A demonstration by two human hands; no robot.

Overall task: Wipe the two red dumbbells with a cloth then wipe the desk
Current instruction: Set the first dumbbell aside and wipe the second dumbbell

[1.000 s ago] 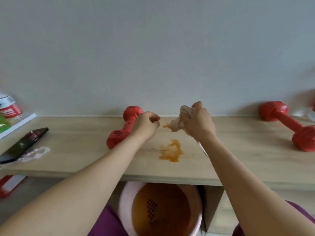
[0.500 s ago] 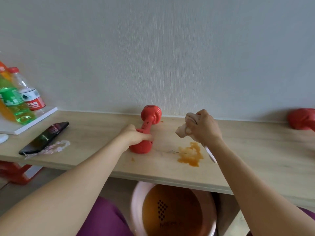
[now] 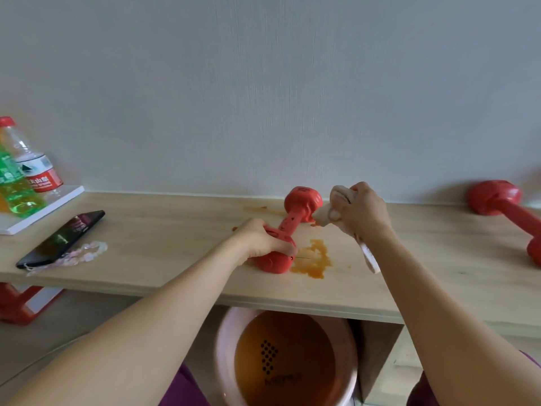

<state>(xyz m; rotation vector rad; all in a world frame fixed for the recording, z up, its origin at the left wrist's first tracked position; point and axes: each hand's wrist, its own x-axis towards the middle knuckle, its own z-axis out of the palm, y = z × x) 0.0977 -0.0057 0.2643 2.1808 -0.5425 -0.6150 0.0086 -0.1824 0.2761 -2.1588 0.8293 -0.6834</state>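
Left hand point(image 3: 257, 240) grips the near end of a red dumbbell point(image 3: 288, 230); right hand point(image 3: 358, 209) clutches a bunched cloth point(image 3: 329, 210) touching its far head.
The dumbbell lies mid-desk point(image 3: 175, 230), an orange spill point(image 3: 314, 257) at its 4 o'clock. The second dumbbell point(image 3: 503, 206) lies at 3 o'clock, well apart; a phone point(image 3: 63, 238) at 9 o'clock.

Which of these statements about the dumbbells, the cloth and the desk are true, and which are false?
1. The left hand grips the near dumbbell. True.
2. The right hand is empty. False: it holds a cloth.
3. An orange stain lies on the desk. True.
4. The second dumbbell lies beside the phone. False: it lies far right; the phone is left.
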